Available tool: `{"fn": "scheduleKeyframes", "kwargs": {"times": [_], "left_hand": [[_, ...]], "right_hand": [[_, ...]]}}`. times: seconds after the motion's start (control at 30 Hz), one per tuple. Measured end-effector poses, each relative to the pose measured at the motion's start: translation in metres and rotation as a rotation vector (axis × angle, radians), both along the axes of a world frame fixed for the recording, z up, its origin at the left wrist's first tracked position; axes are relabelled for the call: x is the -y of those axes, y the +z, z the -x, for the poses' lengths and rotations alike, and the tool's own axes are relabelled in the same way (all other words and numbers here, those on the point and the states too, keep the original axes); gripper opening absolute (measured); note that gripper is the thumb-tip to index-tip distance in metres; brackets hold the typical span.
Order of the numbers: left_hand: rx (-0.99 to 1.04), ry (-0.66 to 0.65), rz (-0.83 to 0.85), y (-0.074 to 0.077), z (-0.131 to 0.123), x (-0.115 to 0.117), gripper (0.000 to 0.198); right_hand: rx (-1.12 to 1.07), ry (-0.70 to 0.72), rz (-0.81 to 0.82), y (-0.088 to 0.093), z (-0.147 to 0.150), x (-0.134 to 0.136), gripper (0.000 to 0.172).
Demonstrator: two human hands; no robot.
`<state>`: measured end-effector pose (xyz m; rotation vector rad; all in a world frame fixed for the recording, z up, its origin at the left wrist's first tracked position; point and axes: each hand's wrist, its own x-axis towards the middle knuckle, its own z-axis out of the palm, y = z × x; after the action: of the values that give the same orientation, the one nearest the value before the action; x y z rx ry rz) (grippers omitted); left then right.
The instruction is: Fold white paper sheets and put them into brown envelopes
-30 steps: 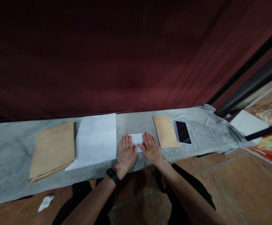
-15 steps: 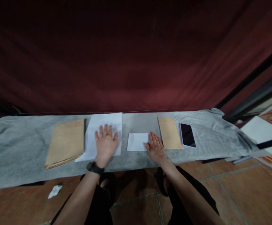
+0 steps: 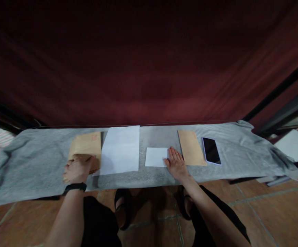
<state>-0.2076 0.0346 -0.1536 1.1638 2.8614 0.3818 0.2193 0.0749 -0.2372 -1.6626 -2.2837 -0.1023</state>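
Observation:
My left hand (image 3: 77, 168) rests on the near end of a stack of brown paper envelopes (image 3: 85, 143). Its thumb stands apart from the bent fingers, which reach the stack's left edge; part of the stack is hidden beneath it. Just right of the stack lie white paper sheets (image 3: 121, 147). My right hand (image 3: 176, 166) lies flat and open, fingertips touching the right edge of a small white paper rectangle (image 3: 156, 157). Close by on its right is a smaller brown envelope (image 3: 192, 147).
A phone with a pale purple case (image 3: 211, 151) lies right of the smaller envelope. Everything rests on a narrow bench covered by grey cloth (image 3: 235, 147). A dark red curtain-like surface (image 3: 149, 85) rises behind it, and the tiled floor (image 3: 272, 206) shows in front.
My left hand has moved left from the white sheets onto the brown envelopes. The right hand stays beside the small white paper. The view has shifted slightly.

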Motion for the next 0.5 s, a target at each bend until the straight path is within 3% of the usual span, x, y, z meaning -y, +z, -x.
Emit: {"fn": "scheduleKeyframes", "kwargs": {"times": [0.1,0.27,0.5], "left_hand": [[-0.067,0.094,0.044,0.004,-0.005,-0.003,0.086],[-0.038,0.130,0.102,0.007,0.000,-0.004,0.084],[-0.034,0.172,0.111,0.001,0.015,-0.009,0.098]], "right_hand": [[0.001,-0.001,0.000,0.001,0.000,0.000,0.064],[0.012,0.003,-0.006,0.001,0.000,0.000,0.064],[0.010,0.005,-0.027,-0.001,-0.001,0.000,0.062]]}}
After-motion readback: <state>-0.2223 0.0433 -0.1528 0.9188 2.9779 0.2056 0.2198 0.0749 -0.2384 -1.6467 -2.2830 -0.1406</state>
